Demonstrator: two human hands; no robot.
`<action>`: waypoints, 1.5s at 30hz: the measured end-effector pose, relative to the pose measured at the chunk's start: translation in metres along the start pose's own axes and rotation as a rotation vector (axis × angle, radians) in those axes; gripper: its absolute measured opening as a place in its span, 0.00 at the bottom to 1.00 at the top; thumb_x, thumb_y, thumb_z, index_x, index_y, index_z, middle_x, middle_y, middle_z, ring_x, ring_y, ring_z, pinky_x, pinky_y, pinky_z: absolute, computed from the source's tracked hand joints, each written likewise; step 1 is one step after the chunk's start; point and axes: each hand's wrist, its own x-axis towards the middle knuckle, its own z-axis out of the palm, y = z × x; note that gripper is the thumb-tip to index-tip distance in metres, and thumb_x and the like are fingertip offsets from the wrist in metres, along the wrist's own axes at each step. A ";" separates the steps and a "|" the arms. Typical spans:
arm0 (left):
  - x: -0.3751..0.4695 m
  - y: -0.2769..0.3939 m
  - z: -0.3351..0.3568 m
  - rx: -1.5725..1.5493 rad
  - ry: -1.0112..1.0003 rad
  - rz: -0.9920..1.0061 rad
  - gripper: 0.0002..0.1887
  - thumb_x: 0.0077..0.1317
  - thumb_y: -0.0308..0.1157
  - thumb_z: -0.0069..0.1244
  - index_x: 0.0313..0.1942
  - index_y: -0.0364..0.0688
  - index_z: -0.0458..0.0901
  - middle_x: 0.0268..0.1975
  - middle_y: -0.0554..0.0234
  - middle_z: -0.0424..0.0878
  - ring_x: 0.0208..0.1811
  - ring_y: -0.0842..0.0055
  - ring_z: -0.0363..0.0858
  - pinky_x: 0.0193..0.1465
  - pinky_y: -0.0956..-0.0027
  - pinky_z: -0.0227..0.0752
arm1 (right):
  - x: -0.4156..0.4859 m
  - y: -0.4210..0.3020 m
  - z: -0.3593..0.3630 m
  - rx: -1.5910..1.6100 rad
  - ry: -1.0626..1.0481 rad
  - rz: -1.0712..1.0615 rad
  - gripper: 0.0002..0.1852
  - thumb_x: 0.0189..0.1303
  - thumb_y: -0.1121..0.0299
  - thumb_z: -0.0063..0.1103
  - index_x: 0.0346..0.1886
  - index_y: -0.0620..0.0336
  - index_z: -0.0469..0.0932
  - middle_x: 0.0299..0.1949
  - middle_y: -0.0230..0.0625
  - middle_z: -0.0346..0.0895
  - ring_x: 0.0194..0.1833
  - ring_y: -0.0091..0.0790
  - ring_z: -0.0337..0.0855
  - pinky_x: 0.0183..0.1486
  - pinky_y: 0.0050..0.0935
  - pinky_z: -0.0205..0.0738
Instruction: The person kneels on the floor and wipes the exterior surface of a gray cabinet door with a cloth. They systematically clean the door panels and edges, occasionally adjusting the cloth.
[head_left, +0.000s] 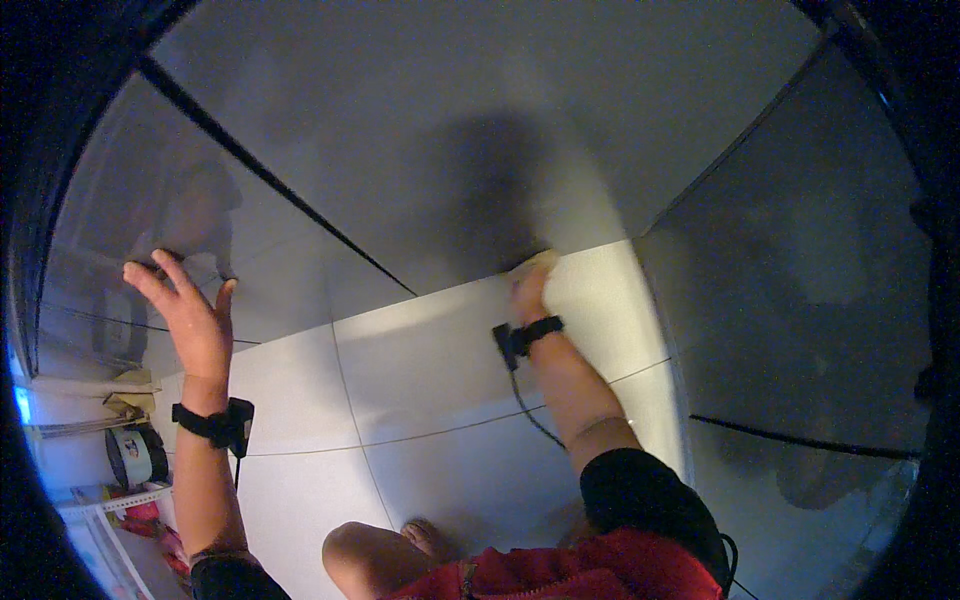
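My left hand (199, 322) is raised at the left with its fingers spread, and the fingertips appear to rest on a glossy grey panel (277, 277). It holds nothing. Down at the seam where the wide middle grey panel (360, 135) meets the pale tiled floor (442, 375), my right hand (534, 289) is reaching in. That hand is blurred and its fingers are mostly hidden, so I cannot tell whether something is in it. A dark shadow falls on the panel just above it. Both wrists wear black straps with small cabled boxes.
Another grey panel (795, 300) closes the right side at a corner. At the lower left stand a white perforated metal rack (135, 499) with red items (146, 517), a light green and black container (136, 455) and crumpled brown material (129, 405). My bent knee (352, 551) is below.
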 end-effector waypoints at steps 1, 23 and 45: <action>-0.025 -0.015 -0.005 0.037 -0.035 -0.028 0.54 0.57 0.31 0.67 0.74 0.34 0.43 0.75 0.22 0.29 0.78 0.36 0.29 0.79 0.52 0.40 | -0.064 0.027 0.039 -0.072 -0.066 0.084 0.28 0.78 0.47 0.30 0.60 0.59 0.71 0.57 0.37 0.74 0.58 0.34 0.74 0.65 0.36 0.67; -0.026 -0.030 -0.012 -0.240 -0.036 -0.056 0.50 0.58 0.28 0.63 0.76 0.58 0.49 0.79 0.45 0.36 0.80 0.48 0.37 0.79 0.50 0.46 | -0.232 -0.354 0.073 -0.483 -0.471 0.047 0.16 0.69 0.58 0.49 0.50 0.59 0.78 0.42 0.35 0.81 0.45 0.35 0.83 0.52 0.37 0.77; -0.271 -0.116 -0.059 -0.244 -0.566 -0.190 0.46 0.55 0.15 0.54 0.74 0.54 0.59 0.80 0.56 0.43 0.80 0.53 0.38 0.79 0.51 0.45 | -0.068 -0.247 -0.190 -3.282 -0.684 -1.035 0.22 0.68 0.65 0.47 0.65 0.57 0.74 0.69 0.40 0.67 0.71 0.45 0.61 0.74 0.45 0.50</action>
